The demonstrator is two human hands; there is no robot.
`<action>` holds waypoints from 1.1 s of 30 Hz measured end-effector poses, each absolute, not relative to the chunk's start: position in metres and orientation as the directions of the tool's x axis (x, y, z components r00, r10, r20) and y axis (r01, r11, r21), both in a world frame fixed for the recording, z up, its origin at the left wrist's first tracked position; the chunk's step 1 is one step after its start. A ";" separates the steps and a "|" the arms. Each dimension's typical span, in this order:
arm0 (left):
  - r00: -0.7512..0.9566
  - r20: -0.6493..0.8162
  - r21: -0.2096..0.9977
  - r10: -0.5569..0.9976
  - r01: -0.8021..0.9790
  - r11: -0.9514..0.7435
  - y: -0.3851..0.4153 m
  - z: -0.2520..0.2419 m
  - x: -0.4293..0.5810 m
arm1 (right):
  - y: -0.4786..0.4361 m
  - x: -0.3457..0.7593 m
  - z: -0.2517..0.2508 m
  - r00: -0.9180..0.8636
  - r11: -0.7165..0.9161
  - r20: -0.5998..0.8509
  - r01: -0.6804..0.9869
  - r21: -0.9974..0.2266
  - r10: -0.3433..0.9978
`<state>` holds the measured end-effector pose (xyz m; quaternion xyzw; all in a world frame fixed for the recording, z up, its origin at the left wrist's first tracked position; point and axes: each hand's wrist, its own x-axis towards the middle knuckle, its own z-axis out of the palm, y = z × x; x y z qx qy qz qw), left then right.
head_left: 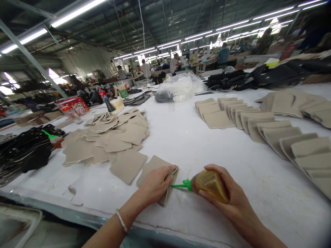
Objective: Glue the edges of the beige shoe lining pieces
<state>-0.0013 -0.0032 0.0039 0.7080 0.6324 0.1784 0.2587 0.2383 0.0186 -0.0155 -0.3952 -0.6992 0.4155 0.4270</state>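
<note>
My right hand (224,193) is wrapped round a squeeze bottle (209,186) of amber liquid, tilted on its side. Its green nozzle points left, with the tip at the edge of a beige fabric panel (152,165). On that panel lies my left hand (157,182), its fingers closed at the right edge, where the piece looks folded over. Part of the panel is hidden under the hand. Just left of it rests another flat beige panel (128,166), beside a loose heap of similar panels (121,134).
Overlapping rows of beige panels (269,127) run along the right side of the white table (176,137). A second green-tipped bottle (54,139) lies near black pieces (26,148) at left. Clear plastic wrapping (181,86) sits at the back. Several people work farther off.
</note>
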 end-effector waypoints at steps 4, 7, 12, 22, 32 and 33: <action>0.141 -0.075 0.587 0.987 0.807 -0.071 -0.003 0.004 -0.002 | 0.016 0.238 -0.017 -0.437 0.275 0.200 0.116 -0.954 0.877; 0.142 -0.069 0.595 0.987 0.800 -0.074 -0.002 0.003 -0.002 | 0.020 0.238 -0.015 -0.362 0.319 0.239 0.179 -0.931 0.901; 0.138 -0.064 0.607 0.988 0.792 -0.071 -0.002 0.002 -0.001 | 0.021 0.237 -0.008 -0.414 0.330 0.243 0.153 -0.932 0.877; 0.131 -0.056 0.593 0.990 0.802 -0.072 -0.003 0.001 0.000 | 0.018 0.236 -0.010 -0.470 0.245 0.171 0.100 -0.964 0.866; 0.132 -0.059 0.588 0.990 0.805 -0.073 -0.002 -0.001 -0.001 | 0.019 0.237 -0.010 -0.496 0.354 0.267 0.089 -0.931 0.826; 0.136 -0.056 0.587 0.989 0.806 -0.077 -0.002 -0.002 -0.002 | 0.018 0.237 -0.010 -0.518 0.354 0.265 0.079 -0.932 0.813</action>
